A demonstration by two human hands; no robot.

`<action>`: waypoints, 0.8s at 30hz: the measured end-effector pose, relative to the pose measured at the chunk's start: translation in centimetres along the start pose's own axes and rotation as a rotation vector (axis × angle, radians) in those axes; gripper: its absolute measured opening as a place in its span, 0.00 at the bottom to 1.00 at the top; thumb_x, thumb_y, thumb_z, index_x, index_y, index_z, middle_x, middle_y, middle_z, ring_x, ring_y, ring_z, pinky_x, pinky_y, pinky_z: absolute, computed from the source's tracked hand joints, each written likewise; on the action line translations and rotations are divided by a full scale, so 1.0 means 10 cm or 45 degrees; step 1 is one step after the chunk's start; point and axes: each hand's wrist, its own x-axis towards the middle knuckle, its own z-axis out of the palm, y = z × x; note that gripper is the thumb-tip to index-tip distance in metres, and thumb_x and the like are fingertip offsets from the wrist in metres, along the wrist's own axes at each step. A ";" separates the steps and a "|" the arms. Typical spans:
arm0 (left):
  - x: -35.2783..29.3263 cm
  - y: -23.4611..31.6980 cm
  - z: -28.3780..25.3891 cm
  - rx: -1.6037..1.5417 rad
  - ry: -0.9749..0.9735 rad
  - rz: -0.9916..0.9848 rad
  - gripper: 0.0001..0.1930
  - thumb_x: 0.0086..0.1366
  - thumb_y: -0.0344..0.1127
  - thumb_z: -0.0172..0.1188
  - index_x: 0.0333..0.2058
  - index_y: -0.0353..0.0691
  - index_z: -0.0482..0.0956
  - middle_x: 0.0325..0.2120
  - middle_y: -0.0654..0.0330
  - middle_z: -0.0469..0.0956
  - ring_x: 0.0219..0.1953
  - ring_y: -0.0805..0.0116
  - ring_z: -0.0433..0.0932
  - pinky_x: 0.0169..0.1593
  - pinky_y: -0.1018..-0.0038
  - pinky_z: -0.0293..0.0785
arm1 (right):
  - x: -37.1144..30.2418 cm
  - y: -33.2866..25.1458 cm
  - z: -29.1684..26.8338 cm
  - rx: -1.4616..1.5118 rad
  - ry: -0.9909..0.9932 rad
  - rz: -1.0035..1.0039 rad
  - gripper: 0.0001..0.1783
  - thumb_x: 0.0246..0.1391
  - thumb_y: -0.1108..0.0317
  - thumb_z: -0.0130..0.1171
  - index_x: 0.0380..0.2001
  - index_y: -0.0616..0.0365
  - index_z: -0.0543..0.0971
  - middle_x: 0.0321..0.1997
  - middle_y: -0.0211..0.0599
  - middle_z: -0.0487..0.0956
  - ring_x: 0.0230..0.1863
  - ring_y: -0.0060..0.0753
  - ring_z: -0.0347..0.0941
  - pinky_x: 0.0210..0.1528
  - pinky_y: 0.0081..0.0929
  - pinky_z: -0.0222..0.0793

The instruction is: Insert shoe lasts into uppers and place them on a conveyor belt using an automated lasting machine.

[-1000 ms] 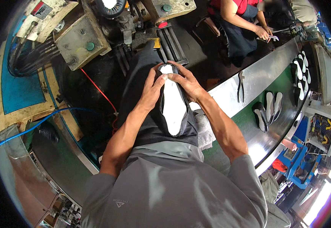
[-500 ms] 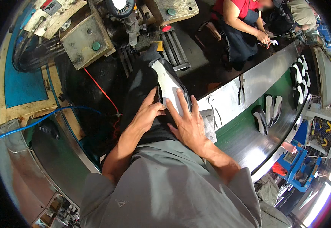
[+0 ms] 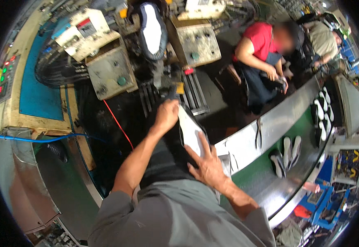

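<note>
Across my lap, sole side up, lies a black shoe upper with a white insole on its underside. My left hand is closed around its far end, and the fingertips are partly hidden there. Over the near end my right hand lies with fingers spread, index and middle fingers stretched onto the white surface. Its thumb reaches toward the near left edge. Another dark shoe upper with a white underside sits up in the machine ahead of me.
Control boxes with green buttons flank the machine. Lasting pincers lie on the metal ledge to my right. Several shoes stand on the green belt beyond. A person in red works ahead right. A blue hose crosses at left.
My left hand has moved forward from the shoe's left side to its far end and closed there. My right hand stays on the near end. The view has tilted up, showing more machine.
</note>
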 end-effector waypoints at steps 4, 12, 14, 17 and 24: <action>0.01 0.18 -0.06 0.020 -0.082 0.021 0.09 0.72 0.27 0.58 0.45 0.30 0.85 0.39 0.39 0.85 0.45 0.35 0.85 0.47 0.50 0.81 | 0.12 0.05 0.05 -0.168 -0.137 0.133 0.47 0.57 0.53 0.74 0.79 0.30 0.67 0.87 0.63 0.41 0.50 0.71 0.74 0.49 0.52 0.86; 0.28 0.18 -0.05 0.118 -0.250 -0.098 0.10 0.74 0.32 0.58 0.41 0.31 0.84 0.39 0.39 0.83 0.46 0.31 0.82 0.48 0.46 0.80 | 0.24 0.47 -0.03 0.125 0.011 0.041 0.35 0.55 0.53 0.73 0.68 0.29 0.81 0.86 0.65 0.46 0.50 0.69 0.78 0.54 0.56 0.83; 0.37 0.04 0.01 0.053 -0.417 -0.210 0.14 0.77 0.40 0.59 0.41 0.33 0.83 0.37 0.46 0.85 0.43 0.40 0.86 0.46 0.50 0.81 | 0.27 0.54 -0.07 0.155 0.031 0.022 0.34 0.55 0.53 0.73 0.67 0.31 0.82 0.85 0.65 0.48 0.51 0.68 0.78 0.56 0.56 0.82; 0.40 -0.35 -0.07 -0.517 -0.651 -0.344 0.19 0.80 0.49 0.58 0.45 0.35 0.85 0.36 0.57 0.86 0.41 0.55 0.86 0.44 0.56 0.81 | 0.37 0.56 -0.25 0.262 0.008 0.031 0.32 0.54 0.53 0.74 0.64 0.39 0.85 0.83 0.68 0.53 0.63 0.72 0.76 0.66 0.57 0.77; 1.81 -0.12 -1.51 -0.961 0.385 -0.407 0.39 0.79 0.64 0.56 0.74 0.39 0.69 0.62 0.57 0.80 0.60 0.63 0.79 0.68 0.67 0.69 | 0.78 0.57 -1.03 0.329 0.341 0.122 0.33 0.50 0.61 0.78 0.61 0.53 0.87 0.82 0.71 0.55 0.78 0.75 0.63 0.76 0.57 0.68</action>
